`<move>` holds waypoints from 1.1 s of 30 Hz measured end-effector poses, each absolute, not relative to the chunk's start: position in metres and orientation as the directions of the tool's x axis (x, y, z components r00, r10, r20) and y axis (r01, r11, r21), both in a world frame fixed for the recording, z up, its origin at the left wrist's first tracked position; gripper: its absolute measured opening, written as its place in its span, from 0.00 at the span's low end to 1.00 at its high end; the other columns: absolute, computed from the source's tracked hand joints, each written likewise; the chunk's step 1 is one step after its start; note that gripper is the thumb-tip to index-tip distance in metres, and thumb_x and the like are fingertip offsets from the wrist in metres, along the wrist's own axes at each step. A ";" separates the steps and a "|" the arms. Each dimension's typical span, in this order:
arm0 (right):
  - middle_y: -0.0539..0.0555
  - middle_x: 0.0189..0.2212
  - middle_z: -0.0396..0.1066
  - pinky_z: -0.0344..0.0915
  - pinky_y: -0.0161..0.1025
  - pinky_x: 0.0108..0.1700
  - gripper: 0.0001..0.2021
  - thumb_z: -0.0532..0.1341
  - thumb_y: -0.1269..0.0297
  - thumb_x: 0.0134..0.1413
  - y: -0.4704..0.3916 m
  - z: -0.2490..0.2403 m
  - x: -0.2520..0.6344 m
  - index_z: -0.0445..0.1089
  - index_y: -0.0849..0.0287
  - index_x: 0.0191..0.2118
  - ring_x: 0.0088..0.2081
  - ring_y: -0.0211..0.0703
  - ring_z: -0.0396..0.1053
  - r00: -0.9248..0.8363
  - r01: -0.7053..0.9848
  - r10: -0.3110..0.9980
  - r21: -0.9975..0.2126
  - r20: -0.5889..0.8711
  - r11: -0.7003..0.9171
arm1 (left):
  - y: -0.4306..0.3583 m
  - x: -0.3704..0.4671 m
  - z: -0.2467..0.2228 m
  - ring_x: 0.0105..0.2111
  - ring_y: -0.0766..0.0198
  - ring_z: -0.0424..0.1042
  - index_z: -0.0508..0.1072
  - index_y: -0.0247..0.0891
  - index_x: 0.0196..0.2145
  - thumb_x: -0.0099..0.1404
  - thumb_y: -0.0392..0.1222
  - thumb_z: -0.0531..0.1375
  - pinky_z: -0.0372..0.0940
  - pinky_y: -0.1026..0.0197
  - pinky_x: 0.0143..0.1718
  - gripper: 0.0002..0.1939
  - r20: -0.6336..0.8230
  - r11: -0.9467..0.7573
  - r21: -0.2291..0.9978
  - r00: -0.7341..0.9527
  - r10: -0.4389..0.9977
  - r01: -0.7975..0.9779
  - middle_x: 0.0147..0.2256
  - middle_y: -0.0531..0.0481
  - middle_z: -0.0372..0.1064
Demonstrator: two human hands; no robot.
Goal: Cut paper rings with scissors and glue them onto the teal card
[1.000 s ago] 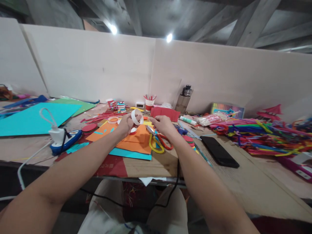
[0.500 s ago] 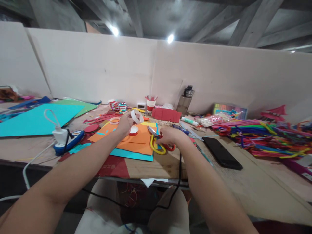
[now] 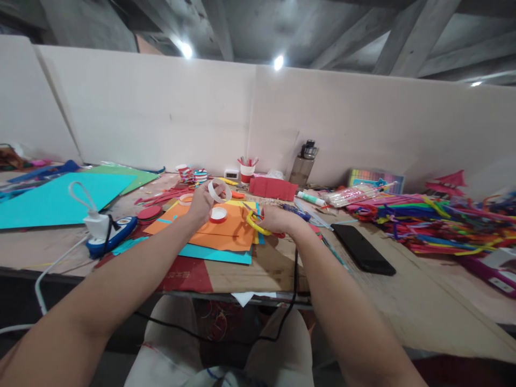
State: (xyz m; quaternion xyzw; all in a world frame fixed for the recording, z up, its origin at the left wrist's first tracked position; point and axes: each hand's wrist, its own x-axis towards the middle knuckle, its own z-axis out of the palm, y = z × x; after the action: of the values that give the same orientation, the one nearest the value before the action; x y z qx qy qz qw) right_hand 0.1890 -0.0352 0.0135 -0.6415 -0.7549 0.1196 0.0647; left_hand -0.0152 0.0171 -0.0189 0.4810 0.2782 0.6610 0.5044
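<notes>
My left hand (image 3: 202,201) pinches a white paper ring (image 3: 220,191), held up above the stacked orange paper (image 3: 226,241). Below it, a round roll with a red edge and white centre (image 3: 218,215) rests on the orange sheets. A pair of scissors with a yellow handle (image 3: 253,224) is in my right hand (image 3: 275,220), whose fingers are closed round it at the right edge of the paper. My fingers hide part of the handles, and a bit of red shows beneath them. Another pale ring (image 3: 186,199) lies beside my left hand.
At the back stand a red-and-white cup of sticks (image 3: 247,173), a folded red paper strip (image 3: 273,188) and a bottle (image 3: 302,167). On the right are a black phone (image 3: 363,249) and piled pipe cleaners (image 3: 435,226). A power strip (image 3: 110,236) sits left, with a black cable (image 3: 295,279) hanging in front.
My right hand has closed on the scissors and turned them, lifting the yellow handle off the table. My left hand still holds the paper ring, shifted slightly left.
</notes>
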 end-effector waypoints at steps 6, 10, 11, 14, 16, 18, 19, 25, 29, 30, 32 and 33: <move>0.60 0.36 0.76 0.62 0.36 0.25 0.24 0.63 0.61 0.47 -0.027 0.006 0.188 0.67 0.61 0.52 0.24 0.43 0.70 -0.067 0.877 0.997 -0.475 0.044 0.080 | 0.015 -0.014 -0.018 0.21 0.72 0.65 0.72 0.35 0.27 0.50 0.39 0.68 0.59 0.68 0.24 0.09 0.364 -0.327 0.839 0.003 0.931 -0.436 0.20 0.54 0.67; 0.55 0.38 0.74 0.66 0.35 0.33 0.29 0.60 0.70 0.45 -0.026 -0.002 0.174 0.61 0.59 0.57 0.32 0.41 0.71 -0.151 0.630 0.936 -0.698 0.318 0.339 | 0.020 -0.012 -0.022 0.21 0.71 0.66 0.71 0.34 0.26 0.50 0.42 0.69 0.59 0.68 0.24 0.12 0.304 -0.245 0.855 0.058 0.951 -0.456 0.20 0.52 0.67; 0.53 0.36 0.74 0.66 0.35 0.34 0.30 0.59 0.72 0.44 -0.027 -0.004 0.170 0.61 0.58 0.58 0.33 0.40 0.70 -0.165 0.537 0.920 -0.751 0.354 0.385 | 0.021 -0.011 -0.022 0.21 0.71 0.66 0.70 0.33 0.26 0.50 0.42 0.69 0.59 0.68 0.23 0.13 0.284 -0.216 0.858 0.080 0.955 -0.466 0.20 0.52 0.67; 0.49 0.33 0.72 0.67 0.33 0.34 0.30 0.58 0.71 0.41 -0.031 -0.007 0.158 0.61 0.57 0.55 0.33 0.38 0.69 -0.159 0.262 0.908 -0.870 0.388 0.418 | 0.019 -0.008 -0.023 0.20 0.71 0.64 0.70 0.33 0.25 0.50 0.45 0.70 0.58 0.68 0.21 0.15 0.271 -0.177 0.865 0.140 0.952 -0.471 0.20 0.52 0.66; 0.47 0.32 0.71 0.66 0.32 0.30 0.27 0.59 0.68 0.41 -0.033 -0.009 0.153 0.61 0.56 0.52 0.30 0.36 0.69 -0.114 0.110 0.918 -0.914 0.380 0.392 | 0.016 -0.006 -0.023 0.19 0.72 0.63 0.70 0.33 0.24 0.50 0.47 0.70 0.57 0.67 0.21 0.16 0.305 -0.207 0.867 0.154 0.940 -0.453 0.19 0.53 0.65; 0.45 0.27 0.69 0.64 0.31 0.24 0.24 0.60 0.63 0.42 -0.034 -0.009 0.150 0.60 0.54 0.50 0.24 0.35 0.67 -0.061 -0.002 0.936 -0.938 0.347 0.347 | 0.010 -0.003 -0.022 0.19 0.72 0.63 0.71 0.34 0.25 0.51 0.48 0.69 0.57 0.67 0.21 0.15 0.359 -0.265 0.866 0.158 0.920 -0.424 0.19 0.53 0.64; 0.44 0.24 0.67 0.62 0.31 0.22 0.23 0.61 0.61 0.43 -0.035 -0.009 0.149 0.60 0.54 0.49 0.20 0.34 0.64 -0.039 -0.035 0.943 -0.944 0.330 0.329 | 0.008 -0.002 -0.022 0.20 0.71 0.63 0.72 0.34 0.26 0.52 0.48 0.69 0.57 0.67 0.21 0.15 0.389 -0.296 0.863 0.165 0.906 -0.410 0.19 0.53 0.65; 0.39 0.17 0.60 0.58 0.30 0.18 0.24 0.66 0.50 0.41 -0.031 -0.012 0.149 0.59 0.53 0.43 0.15 0.32 0.59 -0.002 -0.061 0.955 -0.953 0.297 0.297 | -0.002 0.002 -0.022 0.21 0.70 0.65 0.74 0.35 0.29 0.51 0.47 0.69 0.59 0.67 0.23 0.14 0.444 -0.367 0.859 0.165 0.881 -0.356 0.22 0.52 0.68; 0.40 0.19 0.61 0.60 0.31 0.19 0.27 0.69 0.51 0.36 -0.026 -0.017 0.146 0.60 0.54 0.42 0.16 0.31 0.60 -0.005 -0.033 0.962 -0.961 0.274 0.274 | -0.005 0.004 -0.019 0.21 0.70 0.65 0.74 0.34 0.28 0.50 0.47 0.70 0.59 0.66 0.24 0.14 0.432 -0.351 0.870 0.191 0.881 -0.347 0.22 0.52 0.68; 0.40 0.20 0.62 0.60 0.31 0.19 0.27 0.69 0.52 0.36 -0.026 -0.018 0.146 0.60 0.54 0.42 0.16 0.31 0.60 0.002 -0.023 0.964 -0.964 0.264 0.264 | -0.006 0.004 -0.019 0.20 0.70 0.64 0.74 0.34 0.27 0.50 0.47 0.69 0.58 0.66 0.23 0.14 0.426 -0.347 0.876 0.197 0.883 -0.336 0.21 0.52 0.67; 0.40 0.20 0.62 0.60 0.30 0.19 0.26 0.69 0.54 0.35 -0.025 -0.019 0.145 0.61 0.54 0.41 0.16 0.31 0.60 0.018 -0.018 0.967 -0.967 0.255 0.256 | -0.007 0.004 -0.018 0.19 0.71 0.62 0.73 0.34 0.24 0.51 0.47 0.69 0.56 0.67 0.21 0.14 0.420 -0.354 0.888 0.201 0.885 -0.295 0.18 0.53 0.65; 0.40 0.20 0.63 0.60 0.30 0.19 0.26 0.69 0.55 0.35 -0.025 -0.019 0.145 0.61 0.54 0.41 0.16 0.31 0.60 0.019 -0.025 0.966 -0.966 0.258 0.258 | -0.007 0.004 -0.018 0.18 0.72 0.61 0.72 0.34 0.23 0.52 0.48 0.68 0.55 0.67 0.21 0.14 0.423 -0.365 0.892 0.204 0.883 -0.268 0.18 0.53 0.65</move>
State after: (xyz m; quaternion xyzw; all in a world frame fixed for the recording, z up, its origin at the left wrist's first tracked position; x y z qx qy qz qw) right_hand 0.1454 -0.0251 -0.0194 -0.4278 -0.5498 0.4336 0.5716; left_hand 0.0043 -0.0074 -0.0182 0.5930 0.2593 0.5751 0.5003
